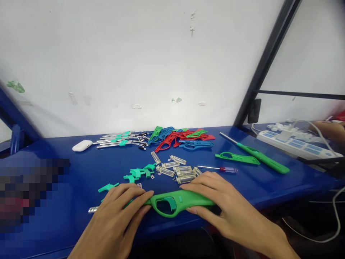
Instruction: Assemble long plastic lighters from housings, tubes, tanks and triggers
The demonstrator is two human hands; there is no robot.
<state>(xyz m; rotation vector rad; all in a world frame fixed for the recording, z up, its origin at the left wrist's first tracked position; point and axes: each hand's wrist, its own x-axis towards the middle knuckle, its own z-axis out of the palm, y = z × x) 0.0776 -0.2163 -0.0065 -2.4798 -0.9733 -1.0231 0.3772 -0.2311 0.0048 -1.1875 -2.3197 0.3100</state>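
Note:
A green plastic lighter body [175, 203] lies flat near the front edge of the blue table [81, 172]. My left hand [118, 212] presses down on its left end, fingers closed over the part where a metal tube [93, 209] sticks out. My right hand [215, 201] lies over its right end, fingers stretched flat on the handle. Just behind the hands lie several clear fuel tanks [175, 169] and several small teal triggers [138, 173].
Further back lie metal tubes with green collars [121, 140], a heap of red, blue and green handle shells [183, 138], a white oval case [82, 145], a small screwdriver [218, 169], a green shell [237, 157] and a finished green lighter [258, 154]. A power strip [293, 145] sits right.

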